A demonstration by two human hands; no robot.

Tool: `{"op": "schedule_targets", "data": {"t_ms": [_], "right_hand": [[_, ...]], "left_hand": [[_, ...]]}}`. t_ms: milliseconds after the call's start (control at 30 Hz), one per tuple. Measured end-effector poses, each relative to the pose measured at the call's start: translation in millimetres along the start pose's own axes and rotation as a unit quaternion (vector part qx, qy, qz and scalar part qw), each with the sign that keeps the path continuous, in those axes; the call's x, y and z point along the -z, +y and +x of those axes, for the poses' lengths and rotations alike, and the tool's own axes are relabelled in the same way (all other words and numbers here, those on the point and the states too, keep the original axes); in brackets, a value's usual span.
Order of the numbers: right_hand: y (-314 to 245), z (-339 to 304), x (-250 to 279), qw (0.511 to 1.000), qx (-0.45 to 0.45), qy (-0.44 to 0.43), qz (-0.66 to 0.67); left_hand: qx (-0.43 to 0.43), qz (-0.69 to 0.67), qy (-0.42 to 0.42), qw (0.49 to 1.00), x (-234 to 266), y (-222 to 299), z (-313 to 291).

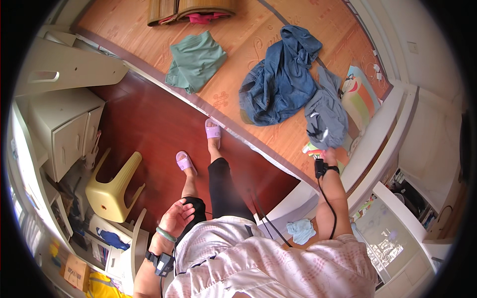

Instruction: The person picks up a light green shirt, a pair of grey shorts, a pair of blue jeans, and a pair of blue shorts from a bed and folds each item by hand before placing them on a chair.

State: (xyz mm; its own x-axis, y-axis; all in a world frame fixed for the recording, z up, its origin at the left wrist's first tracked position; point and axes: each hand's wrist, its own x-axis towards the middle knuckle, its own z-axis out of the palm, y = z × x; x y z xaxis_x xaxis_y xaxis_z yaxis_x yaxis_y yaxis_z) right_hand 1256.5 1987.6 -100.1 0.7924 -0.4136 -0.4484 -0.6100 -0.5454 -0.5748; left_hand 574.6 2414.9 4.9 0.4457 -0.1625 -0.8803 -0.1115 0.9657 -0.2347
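- Bedroom light falls on a red-brown floor and a bed covered with a tan mat, clothing spread across its surface.
- Nearest the wearer's lap, the left hand is raised, palm up, its grip slack, fingers loosely curled around nothing.
- Extended to the right, the right hand meets the near end of a grey garment at the bed's edge; its grip looks closed on the cloth, though the fingertips are too indistinct to show how firmly.
- Rumpled and uneven, the grey garment lies on the bed beside a patterned pillow; judging by its creases, it has yet to be put in order.
- Just beyond, a blue denim garment sits in a twisted heap, apparently unarranged and touched by neither hand.
- Across the mat to the left, a green garment lies flat in a compact, folded-looking shape, seemingly the only one of the three put in order.
- Farthest off, a folded bamboo mat rests with pink cloth showing at its edge.
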Motion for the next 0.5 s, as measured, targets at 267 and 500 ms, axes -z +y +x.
{"op": "schedule_targets", "data": {"t_ms": [267, 500], "right_hand": [[-12.0, -197.7, -178.2, 0.985, -0.098, -0.142, -0.007], [-103.6, -280.6, -109.8, 0.966, 0.003, -0.25, 0.06]], "left_hand": [[-0.087, 0.003, 0.066, 0.994, -10.6, 2.3, -37.2], [-0.099, 0.052, -0.005, 0.994, -30.3, 11.1, -46.5]]}}
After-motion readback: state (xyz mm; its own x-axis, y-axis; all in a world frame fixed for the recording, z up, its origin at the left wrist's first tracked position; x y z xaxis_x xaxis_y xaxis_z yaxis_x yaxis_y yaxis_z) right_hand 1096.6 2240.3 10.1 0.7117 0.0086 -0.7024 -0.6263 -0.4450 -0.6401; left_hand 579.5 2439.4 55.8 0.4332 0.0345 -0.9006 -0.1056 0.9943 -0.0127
